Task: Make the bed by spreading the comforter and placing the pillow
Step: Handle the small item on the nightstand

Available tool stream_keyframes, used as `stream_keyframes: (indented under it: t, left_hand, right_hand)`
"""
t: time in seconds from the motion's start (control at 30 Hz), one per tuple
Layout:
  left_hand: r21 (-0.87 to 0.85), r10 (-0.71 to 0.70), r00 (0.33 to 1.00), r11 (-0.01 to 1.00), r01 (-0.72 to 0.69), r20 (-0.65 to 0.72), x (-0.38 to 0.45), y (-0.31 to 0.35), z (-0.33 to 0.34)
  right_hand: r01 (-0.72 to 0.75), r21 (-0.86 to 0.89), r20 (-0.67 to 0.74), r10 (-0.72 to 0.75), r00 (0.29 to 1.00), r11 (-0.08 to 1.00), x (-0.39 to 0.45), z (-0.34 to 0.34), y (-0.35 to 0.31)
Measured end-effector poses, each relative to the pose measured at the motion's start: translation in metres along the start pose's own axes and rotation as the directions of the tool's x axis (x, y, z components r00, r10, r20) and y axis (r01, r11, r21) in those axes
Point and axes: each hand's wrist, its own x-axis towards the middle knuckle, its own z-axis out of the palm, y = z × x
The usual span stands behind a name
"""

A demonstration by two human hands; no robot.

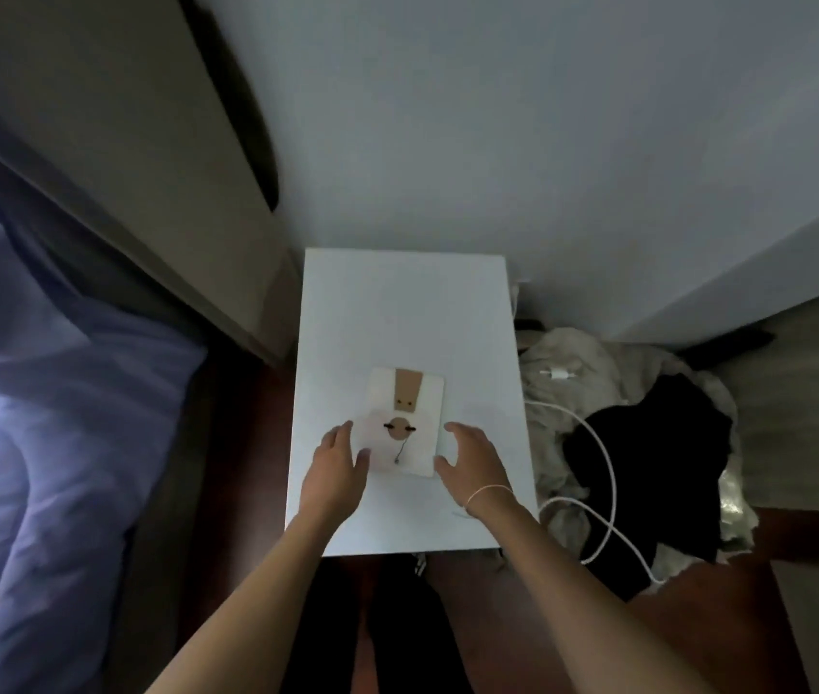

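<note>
In the head view, a white bedside table (412,313) is seen from above, set against a pale wall (497,117). A flat white case (405,423) with a tan strap and a round tan button lies on the tabletop. The left hand (334,473) is placed at the case's left edge, its fingers straight and touching that edge, the thumb resting on the case's lower left corner; nothing is gripped. The right hand (470,460) is held just beside the case's right edge, fingers loosely spread and slightly bent, holding nothing; whether it touches the case cannot be told. A thin band is worn on the right wrist. The comforter (31,393), bluish and rumpled, is seen on the bed at the left. To the right of the table, a heap of pale and black clothes (647,443) is crossed by a white cable (607,468)
</note>
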Motion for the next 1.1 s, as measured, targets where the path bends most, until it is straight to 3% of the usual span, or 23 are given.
stream_keyframes:
  t: [0.3, 0.47, 0.63, 0.77, 0.93, 1.1]
  left_hand:
    - [0.006, 0.024, 0.992, 1.0, -0.024, -0.122, 0.029, -0.005, 0.071]
    - [-0.119, 0.019, 0.971, 0.992, -0.049, -0.24, 0.029, 0.0, 0.085]
    - [-0.346, -0.105, 0.951, 0.938, -0.001, -0.289, 0.032, 0.01, 0.067]
    - [-0.416, 0.002, 0.943, 0.897, -0.149, -0.334, 0.028, 0.012, 0.031]
    - [-0.329, 0.21, 0.91, 0.884, -0.333, -0.357, 0.025, 0.018, 0.002]
    - [-0.535, 0.024, 0.902, 0.798, -0.278, -0.432, 0.034, 0.034, -0.008]
  right_hand:
    - [-0.072, 0.257, -0.095, 0.1, 0.99, 0.964, 0.037, 0.074, 0.003]
    - [-0.017, 0.352, -0.172, 0.083, 0.982, 0.936, 0.039, 0.077, -0.006]
    - [-0.046, 0.497, -0.168, 0.148, 0.975, 0.866, 0.043, 0.061, -0.009]
    - [-0.163, 0.604, -0.021, 0.22, 0.975, 0.78, 0.044, 0.031, -0.016]
    - [-0.247, 0.714, 0.178, 0.172, 0.969, 0.655, 0.044, 0.01, -0.03]
    - [-0.392, 0.805, 0.366, 0.147, 0.919, 0.445, 0.044, 0.006, -0.046]
